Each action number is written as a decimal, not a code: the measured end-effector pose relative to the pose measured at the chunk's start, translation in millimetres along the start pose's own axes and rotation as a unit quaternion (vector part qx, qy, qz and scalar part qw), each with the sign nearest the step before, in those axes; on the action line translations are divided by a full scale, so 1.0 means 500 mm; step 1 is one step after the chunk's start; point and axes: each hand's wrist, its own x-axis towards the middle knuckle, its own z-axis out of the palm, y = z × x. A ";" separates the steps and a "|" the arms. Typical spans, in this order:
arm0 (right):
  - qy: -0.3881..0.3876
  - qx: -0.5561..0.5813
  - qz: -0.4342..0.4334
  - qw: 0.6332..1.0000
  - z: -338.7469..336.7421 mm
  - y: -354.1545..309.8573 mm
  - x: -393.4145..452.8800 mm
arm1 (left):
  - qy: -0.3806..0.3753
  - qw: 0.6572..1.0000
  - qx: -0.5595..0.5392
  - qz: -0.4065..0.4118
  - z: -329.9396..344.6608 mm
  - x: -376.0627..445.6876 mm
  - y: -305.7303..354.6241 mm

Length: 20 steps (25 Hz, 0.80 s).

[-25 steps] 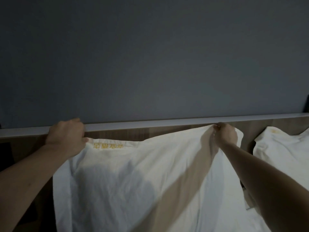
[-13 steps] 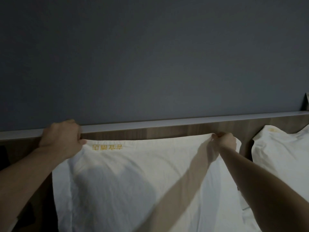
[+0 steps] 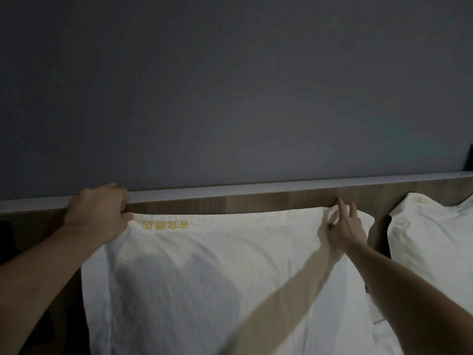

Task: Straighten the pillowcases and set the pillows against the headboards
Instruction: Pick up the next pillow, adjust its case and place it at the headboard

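Observation:
A white pillow with yellow embroidered lettering near its top edge leans against the wooden headboard. My left hand is closed on the pillow's top left corner, just under the headboard's grey ledge. My right hand rests at the top right corner with its fingers spread and lifted off the cloth. A second white pillow stands against the headboard to the right.
A grey ledge runs along the headboard top, with a dark grey wall above it. A dark gap lies to the left of the pillow. White bedding shows at the bottom right between the two pillows.
The pillow's top edge has sunk lower and lies flatter against the headboard. My right hand has let go of the top right corner and opened its fingers. My left hand keeps its grip.

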 end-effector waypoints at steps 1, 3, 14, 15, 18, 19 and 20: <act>-0.001 0.011 -0.001 1.000 0.003 -0.012 -0.005 | 0.000 1.000 -0.001 -0.001 0.001 0.000 -0.001; 0.009 0.055 0.017 0.998 0.011 -0.046 -0.030 | -0.001 1.000 -0.004 -0.004 0.001 0.000 -0.002; -0.049 0.132 -0.169 0.975 0.094 -0.178 -0.437 | -0.085 0.988 -0.131 0.011 0.014 -0.117 -0.005; -0.056 0.140 -0.179 0.972 0.096 -0.181 -0.473 | -0.062 0.989 -0.129 0.037 0.030 -0.173 0.004; -0.083 0.157 -0.203 0.963 0.108 -0.180 -0.591 | -0.063 0.978 -0.168 0.103 0.072 -0.348 0.043; -0.098 0.166 -0.211 0.958 0.114 -0.179 -0.630 | -0.089 0.973 -0.183 0.113 0.079 -0.397 0.054; -0.118 0.179 -0.218 0.952 0.119 -0.178 -0.675 | -0.125 0.964 -0.206 0.113 0.088 -0.448 0.059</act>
